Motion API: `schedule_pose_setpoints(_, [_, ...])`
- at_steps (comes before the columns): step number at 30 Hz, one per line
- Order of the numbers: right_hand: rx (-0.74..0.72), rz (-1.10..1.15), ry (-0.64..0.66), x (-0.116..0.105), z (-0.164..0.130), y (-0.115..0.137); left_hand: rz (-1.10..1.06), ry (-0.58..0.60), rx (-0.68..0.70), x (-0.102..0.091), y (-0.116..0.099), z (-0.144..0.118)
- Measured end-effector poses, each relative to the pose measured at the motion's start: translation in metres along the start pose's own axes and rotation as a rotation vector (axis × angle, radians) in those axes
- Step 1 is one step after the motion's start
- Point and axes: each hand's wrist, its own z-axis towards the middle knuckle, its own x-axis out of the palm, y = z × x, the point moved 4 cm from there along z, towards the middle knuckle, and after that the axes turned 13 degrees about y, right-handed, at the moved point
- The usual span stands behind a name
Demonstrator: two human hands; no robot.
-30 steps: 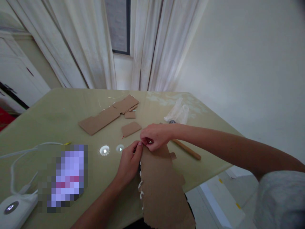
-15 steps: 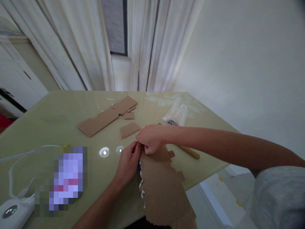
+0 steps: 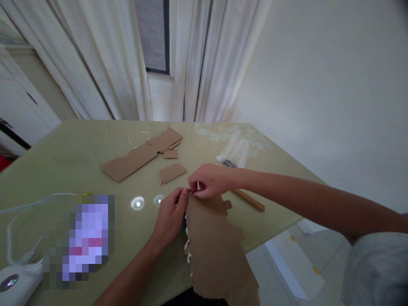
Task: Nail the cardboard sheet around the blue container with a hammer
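Note:
A large sheet of brown cardboard [image 3: 216, 246] hangs over the near edge of the table, with ragged white bits along its left side. My left hand [image 3: 170, 212] grips its upper left corner between thumb and fingers. Just to the right, my right hand [image 3: 208, 180] pinches at the top edge of the same sheet, thumb and fingertips together. Whatever small piece lies between those fingertips is too small to make out. Beneath my right forearm, a wooden handle [image 3: 250, 199] sticks out; its other end is mostly hidden.
Beyond my hands lie a small cardboard piece [image 3: 172, 172] and a long cardboard strip [image 3: 140, 159]. A clear plastic bag [image 3: 237, 148] with dark bits rests at the back right. At left are a blurred-out bright screen [image 3: 87, 233], white cables and a white device [image 3: 19, 282].
My right hand has lifted slightly and turned, its fist loosening into a pinch at the cardboard's top edge. My left hand keeps its hold on the corner.

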Motion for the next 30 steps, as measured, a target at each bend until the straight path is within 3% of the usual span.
schedule_pose_setpoints(10, [-0.041,0.152,-0.237,0.016,-0.013,-0.002,-0.129,0.235,-0.001,0.004,-0.007,-0.005])
schedule_pose_setpoints(23, [0.007,0.654,-0.754,0.046,-0.022,-0.019,-0.249,0.212,-0.073,0.01,-0.007,-0.006])
schedule_pose_setpoints(30, [-0.241,0.992,-0.88,0.048,-0.025,-0.026,-0.266,0.217,-0.138,0.012,-0.004,-0.005])
